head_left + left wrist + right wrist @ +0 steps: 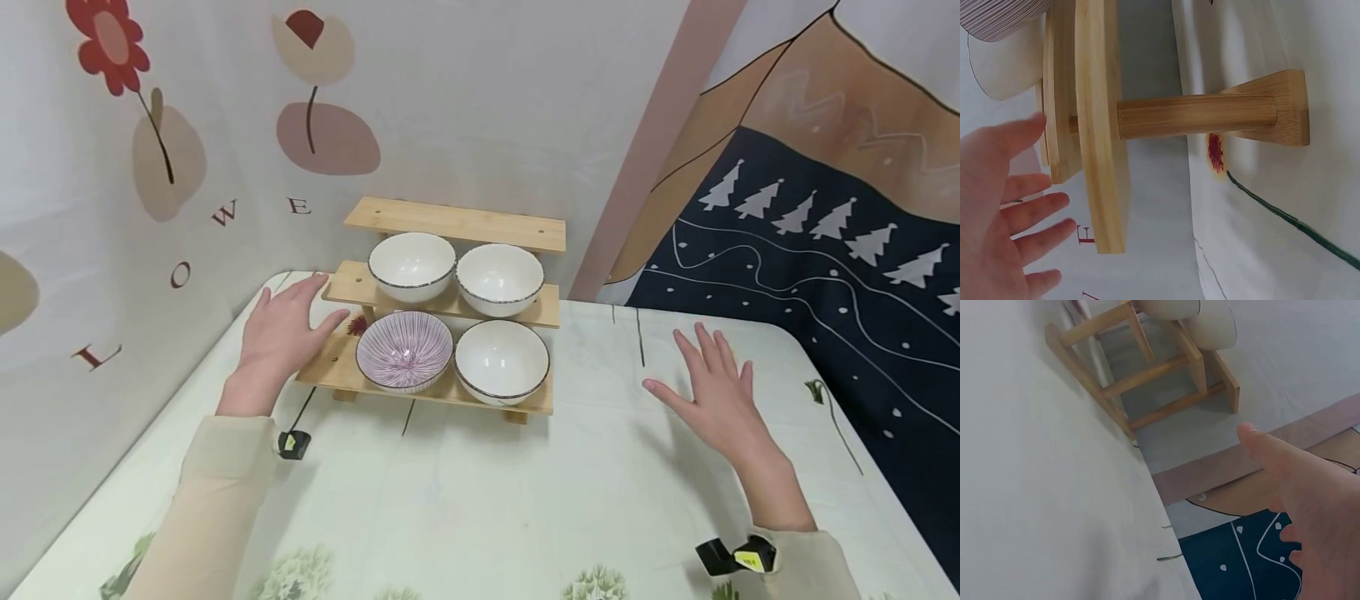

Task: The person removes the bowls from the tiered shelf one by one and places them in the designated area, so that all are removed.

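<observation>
The tabletop (pixel 525 500) under its pale floral cloth carries a stepped wooden rack (pixel 450 223) at the far side, against the wall. I judge the rack stiff and light on its own, but top-heavy and touchy with four ceramic bowls loose on its steps; best gripped by both end edges and kept level. My left hand (pixel 279 333) lies flat-fingered at the rack's left end, holding nothing. My right hand (pixel 712 392) hovers spread and empty, well to the right. The purple-striped bowl (pixel 405 352) sits near-left, white bowls (pixel 501 360) beside and behind: smooth, breakable, likely to slide.
</observation>
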Available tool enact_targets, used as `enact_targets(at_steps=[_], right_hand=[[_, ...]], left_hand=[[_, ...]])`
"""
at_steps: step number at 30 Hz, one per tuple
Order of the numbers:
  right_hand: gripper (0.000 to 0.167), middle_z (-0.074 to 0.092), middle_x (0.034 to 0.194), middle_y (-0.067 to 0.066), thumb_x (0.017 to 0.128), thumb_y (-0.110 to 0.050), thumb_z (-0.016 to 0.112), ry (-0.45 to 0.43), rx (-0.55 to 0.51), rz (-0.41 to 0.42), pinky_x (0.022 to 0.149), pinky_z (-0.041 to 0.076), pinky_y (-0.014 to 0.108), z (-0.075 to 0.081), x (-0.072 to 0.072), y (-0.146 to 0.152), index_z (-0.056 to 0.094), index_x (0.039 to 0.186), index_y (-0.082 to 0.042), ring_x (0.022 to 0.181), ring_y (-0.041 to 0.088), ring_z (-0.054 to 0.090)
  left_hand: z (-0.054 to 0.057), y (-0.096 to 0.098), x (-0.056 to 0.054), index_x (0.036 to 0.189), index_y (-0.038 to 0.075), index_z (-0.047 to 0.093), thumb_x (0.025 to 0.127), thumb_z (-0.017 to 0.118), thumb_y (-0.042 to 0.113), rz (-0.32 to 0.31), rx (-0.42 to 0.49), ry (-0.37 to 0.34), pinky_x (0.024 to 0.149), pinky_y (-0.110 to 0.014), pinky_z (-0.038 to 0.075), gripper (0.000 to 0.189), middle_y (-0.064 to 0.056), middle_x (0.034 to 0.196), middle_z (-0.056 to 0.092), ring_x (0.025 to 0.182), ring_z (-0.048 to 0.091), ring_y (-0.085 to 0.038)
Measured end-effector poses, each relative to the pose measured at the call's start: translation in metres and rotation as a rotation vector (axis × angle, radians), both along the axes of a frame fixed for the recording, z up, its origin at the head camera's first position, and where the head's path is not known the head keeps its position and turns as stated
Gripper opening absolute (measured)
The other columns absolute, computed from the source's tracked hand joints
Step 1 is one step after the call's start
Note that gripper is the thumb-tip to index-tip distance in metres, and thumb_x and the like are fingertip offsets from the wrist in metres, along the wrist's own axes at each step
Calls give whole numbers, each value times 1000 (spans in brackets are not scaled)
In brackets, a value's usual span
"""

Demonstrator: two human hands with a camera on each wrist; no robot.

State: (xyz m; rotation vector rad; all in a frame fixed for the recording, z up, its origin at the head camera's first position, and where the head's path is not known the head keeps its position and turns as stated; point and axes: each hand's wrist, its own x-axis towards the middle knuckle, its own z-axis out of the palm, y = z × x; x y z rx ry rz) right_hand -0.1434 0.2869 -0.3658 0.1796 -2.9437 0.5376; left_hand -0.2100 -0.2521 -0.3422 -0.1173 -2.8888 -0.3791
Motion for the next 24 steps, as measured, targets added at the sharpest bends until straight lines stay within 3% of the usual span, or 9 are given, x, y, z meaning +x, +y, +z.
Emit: enact_targets(at_steps=[3,6,8,10,18,24], right_hand=[[83,24,160,28,95,-52,61,27,-26,14,112,18,77,1,2,-4,30,155,-5,149,49,18],[73,38,153,27,95,-44,65,54,-44,19,107,33,73,4,4,-9,40,150,-4,141,47,34],[66,44,149,27,95,-40,67,79,-49,22,106,37,71,5,5,-13,46,146,-4,137,47,40],[61,49,145,26,94,-37,68,100,-52,22,106,39,69,6,6,-16,49,143,-5,134,46,44],[51,58,136,23,93,-26,70,162,-66,21,102,46,65,6,6,-24,56,138,-6,125,43,54],[49,61,132,22,93,-24,70,164,-80,12,97,51,62,6,7,-31,56,137,-6,117,41,60]], left_hand=[[-1,1,1,149,8,43,101,54,40,40,45,22,116,-61,32,59,-22,149,49,137,44,-45],[-2,1,2,145,10,49,101,56,35,77,82,50,93,-60,49,52,-20,142,56,127,53,-46],[-3,1,4,142,10,52,100,56,31,88,101,69,80,-58,52,47,-20,138,60,122,57,-45],[-4,1,4,139,9,56,100,57,28,88,121,94,76,-56,53,43,-21,133,63,117,60,-44],[-7,1,5,126,6,65,97,60,19,105,241,172,83,-56,51,32,-22,119,70,108,65,-42],[-10,4,4,125,3,66,99,60,20,131,381,158,92,-54,55,31,-22,120,70,108,68,-41]])
